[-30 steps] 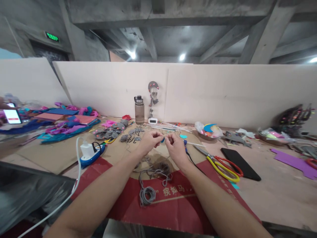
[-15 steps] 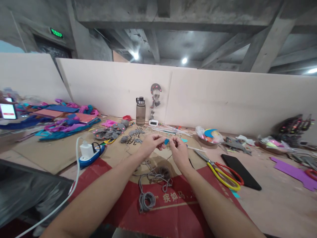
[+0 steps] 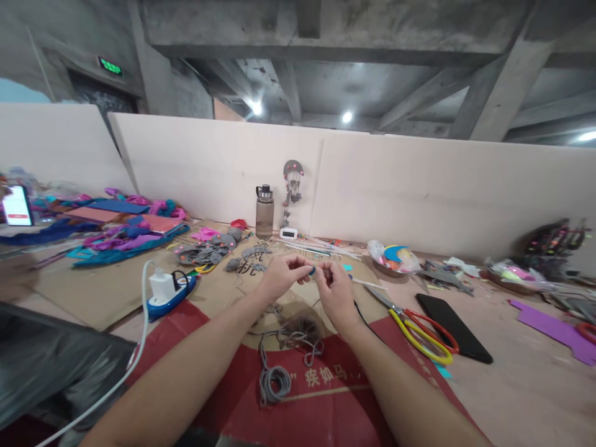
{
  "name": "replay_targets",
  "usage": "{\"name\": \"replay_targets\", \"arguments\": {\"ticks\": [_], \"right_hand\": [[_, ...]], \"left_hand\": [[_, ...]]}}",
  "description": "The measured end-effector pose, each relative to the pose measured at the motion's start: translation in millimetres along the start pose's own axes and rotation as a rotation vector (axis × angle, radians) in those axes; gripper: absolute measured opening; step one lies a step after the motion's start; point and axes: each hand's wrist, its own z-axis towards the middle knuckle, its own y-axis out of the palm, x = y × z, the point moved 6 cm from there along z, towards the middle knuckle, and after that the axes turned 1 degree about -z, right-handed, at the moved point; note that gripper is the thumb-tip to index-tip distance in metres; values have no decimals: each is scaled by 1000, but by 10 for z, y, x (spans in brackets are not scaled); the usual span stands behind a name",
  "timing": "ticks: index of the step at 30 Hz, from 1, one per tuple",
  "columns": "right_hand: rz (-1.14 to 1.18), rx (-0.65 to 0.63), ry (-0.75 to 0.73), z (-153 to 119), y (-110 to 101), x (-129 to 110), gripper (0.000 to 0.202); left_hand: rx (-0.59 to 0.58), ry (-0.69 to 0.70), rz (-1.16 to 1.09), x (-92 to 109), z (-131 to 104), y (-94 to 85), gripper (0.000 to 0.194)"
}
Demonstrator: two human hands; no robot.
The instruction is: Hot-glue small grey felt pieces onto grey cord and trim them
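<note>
My left hand (image 3: 286,274) and my right hand (image 3: 334,282) meet over the middle of the table, fingertips pinched close together. Between them is a small blue piece (image 3: 312,270), mostly covered by the fingers; it looks like felt, but I cannot be sure. Both hands seem to grip it from opposite sides. Below them lies a tangle of grey cord (image 3: 302,329), with a neat coil (image 3: 275,385) of the same cord nearer to me on the red printed sheet (image 3: 335,403).
Scissors (image 3: 426,335) and a black phone (image 3: 454,326) lie to the right. A power strip (image 3: 172,298) with a white cable is at the left. Behind stand a bottle (image 3: 264,214) and a small clock (image 3: 288,233). Grey felt pieces (image 3: 209,248) and a filled bowl (image 3: 391,266) flank them.
The fingers have closed further over the blue piece, so less of it shows. Both hands stay in nearly the same place.
</note>
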Motion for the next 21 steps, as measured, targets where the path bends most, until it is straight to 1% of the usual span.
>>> {"name": "replay_targets", "arguments": {"ticks": [4,8,11,12,14,18,21], "right_hand": [[85,-20,89,-1,42,58,16],[152,-12,197,14,71,174,19],[162,-9,218,31,75,221,19],[158,-8,216,35,74,225,19],[140,-9,202,39,71,221,18],[76,-14,150,35,66,188,17],[14,-16,96,32,54,152,15]], "left_hand": [[-43,-71,-57,-90,34,-1,26],[-78,-143,-189,-167,56,16,32],[-76,-166,-224,-170,54,19,37],[-74,-156,-186,-159,53,15,38],[-64,-110,-34,-128,50,0,35],[-13,55,323,-27,31,-25,24],[23,170,485,64,3,-22,17]]}}
